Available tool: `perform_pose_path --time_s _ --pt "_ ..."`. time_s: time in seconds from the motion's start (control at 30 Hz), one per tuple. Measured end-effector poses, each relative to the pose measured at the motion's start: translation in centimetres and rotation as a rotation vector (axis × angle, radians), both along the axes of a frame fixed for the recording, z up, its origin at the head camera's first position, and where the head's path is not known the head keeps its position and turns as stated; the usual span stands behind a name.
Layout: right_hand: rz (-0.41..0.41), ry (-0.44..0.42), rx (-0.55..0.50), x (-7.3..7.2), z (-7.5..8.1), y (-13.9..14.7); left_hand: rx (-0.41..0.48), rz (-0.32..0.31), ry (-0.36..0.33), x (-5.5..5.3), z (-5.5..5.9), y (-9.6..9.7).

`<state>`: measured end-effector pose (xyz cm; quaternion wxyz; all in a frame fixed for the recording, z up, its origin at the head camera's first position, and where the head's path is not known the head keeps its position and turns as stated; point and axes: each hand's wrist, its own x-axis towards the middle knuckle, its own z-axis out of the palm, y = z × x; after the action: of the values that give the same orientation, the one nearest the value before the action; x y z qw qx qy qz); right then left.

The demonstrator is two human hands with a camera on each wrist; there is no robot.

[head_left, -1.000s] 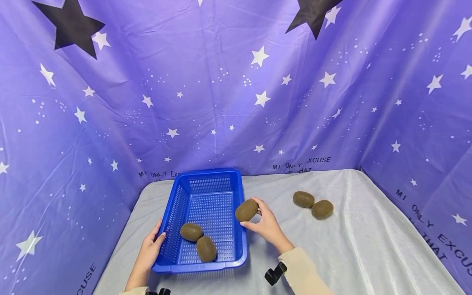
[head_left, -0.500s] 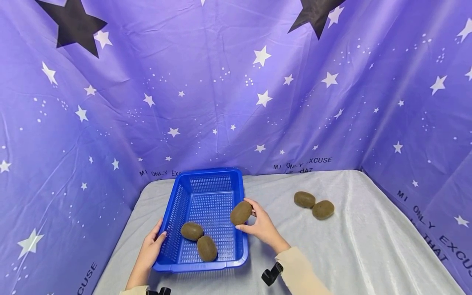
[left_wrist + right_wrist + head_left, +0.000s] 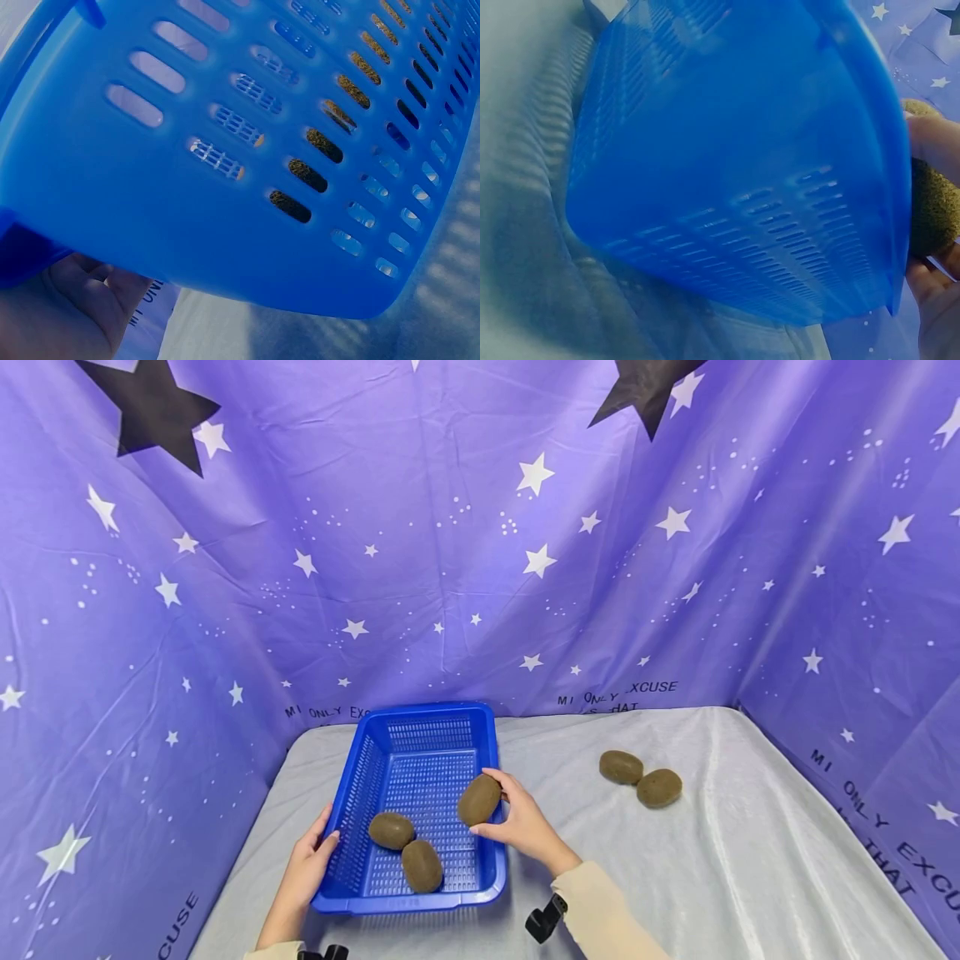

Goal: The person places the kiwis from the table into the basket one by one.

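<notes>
A blue plastic basket (image 3: pixel 417 903) with slotted walls stands on the cloth-covered table. My left hand (image 3: pixel 303 865) grips its left rim, thumb on top; in the left wrist view that hand (image 3: pixel 86 304) shows below the basket wall. Between thumb and fingers my right hand (image 3: pixel 525 823) holds a brown kiwi (image 3: pixel 479 800) over the basket's right side, inside the rim. The right wrist view shows this kiwi (image 3: pixel 934 206) just past the rim. Two more kiwis, one lying sideways (image 3: pixel 392 831) and the other more upright (image 3: pixel 422 866), touch each other on the basket floor.
Two kiwis lie touching on the table to the right, a farther one (image 3: pixel 620 767) and a nearer one (image 3: pixel 659 787). A pale grey cloth (image 3: pixel 720 877) covers the table. Purple star-printed curtains (image 3: pixel 420 568) hang behind and at both sides.
My right hand has carried the held kiwi leftward and slightly nearer, from above the basket's right rim to inside it. The left hand stays on the left rim.
</notes>
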<state>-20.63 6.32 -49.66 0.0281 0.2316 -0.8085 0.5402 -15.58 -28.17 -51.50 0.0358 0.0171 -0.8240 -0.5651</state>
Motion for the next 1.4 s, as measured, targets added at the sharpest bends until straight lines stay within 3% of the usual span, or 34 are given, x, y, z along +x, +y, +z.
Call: perform_pose_path --time_s 0.33,0.63,0.87,1.13,1.27,1.4 --pt "0.016 0.050 0.050 -0.3 -0.7 -0.2 0.018 -0.004 -0.006 0.0 0.1 0.1" --pt "0.033 0.052 -0.064 -0.4 -1.2 0.2 0.007 0.003 -0.010 0.1 0.2 0.2" --pt "-0.065 0.042 -0.132 -0.1 -1.6 1.5 0.012 0.003 -0.020 0.0 0.2 0.2" --pt "-0.158 0.072 -0.101 1.9 0.0 4.3 0.010 0.014 -0.025 -0.1 0.0 0.1" --pt "-0.222 0.120 -0.082 1.6 -1.0 6.1 0.027 0.001 -0.011 -0.1 -0.1 0.0" --pt "-0.283 0.149 -0.066 0.4 -3.2 8.7 0.034 -0.004 -0.003 -0.1 -0.2 -0.1"
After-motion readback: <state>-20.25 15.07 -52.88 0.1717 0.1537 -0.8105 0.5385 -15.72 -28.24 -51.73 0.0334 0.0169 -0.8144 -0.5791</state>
